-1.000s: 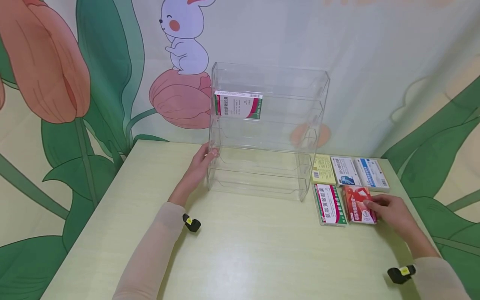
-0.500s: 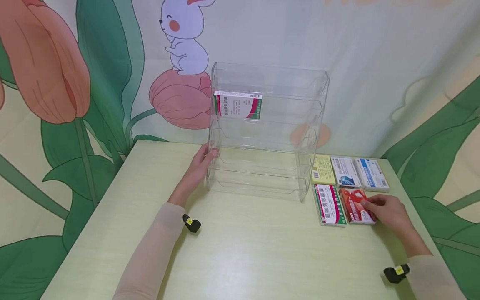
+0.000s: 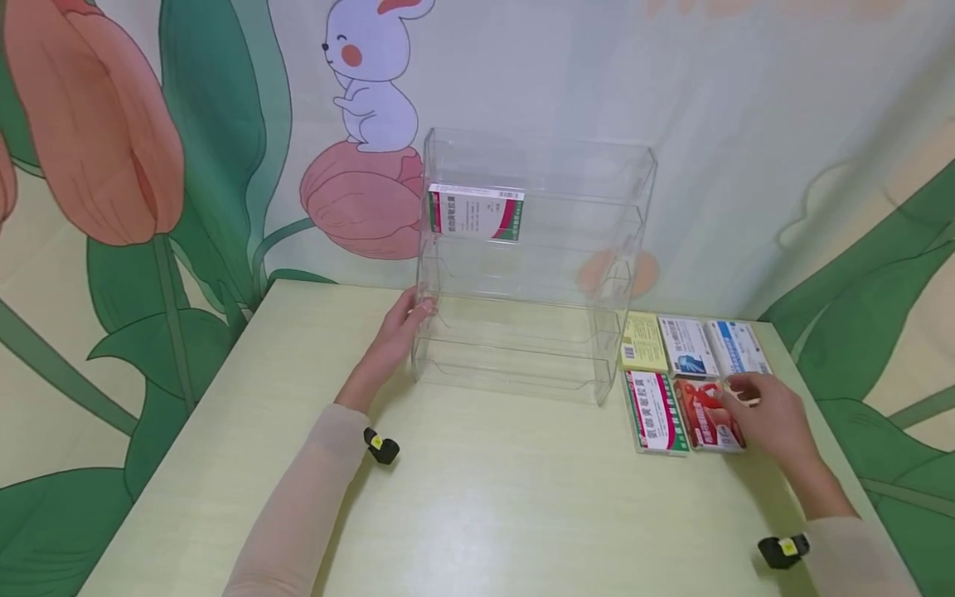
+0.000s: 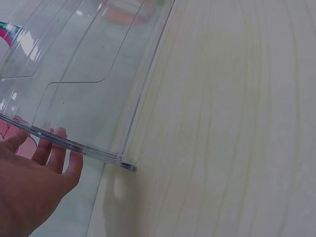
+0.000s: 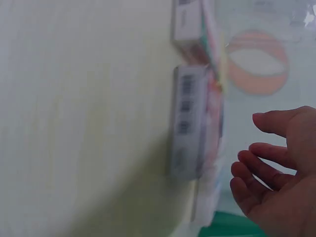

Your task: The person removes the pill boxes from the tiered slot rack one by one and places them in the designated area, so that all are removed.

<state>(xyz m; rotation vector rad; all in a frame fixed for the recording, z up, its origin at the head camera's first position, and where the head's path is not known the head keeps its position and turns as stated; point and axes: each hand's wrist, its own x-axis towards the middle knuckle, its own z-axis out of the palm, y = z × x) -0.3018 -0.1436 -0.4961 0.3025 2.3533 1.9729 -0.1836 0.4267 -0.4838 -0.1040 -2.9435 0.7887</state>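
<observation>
A clear plastic tiered rack stands upright at the back of the table. My left hand grips its left side panel; in the left wrist view, the fingers bend around the panel's edge. One white, pink and green medicine box leans at the left of an upper tier. To the right, a red medicine box lies flat beside another white, pink and green box. My right hand hovers over the red box's right side, holding nothing, its fingers loosely bent and apart from the boxes in the right wrist view.
Behind the red box lie a yellow box, a white box with a blue picture and a white-and-blue box in a row. A printed curtain hangs behind the pale wooden table.
The red box has shifted slightly left, closer to the white, pink and green box. My right hand has let go of it and lifted a little. The left hand stays on the rack.
</observation>
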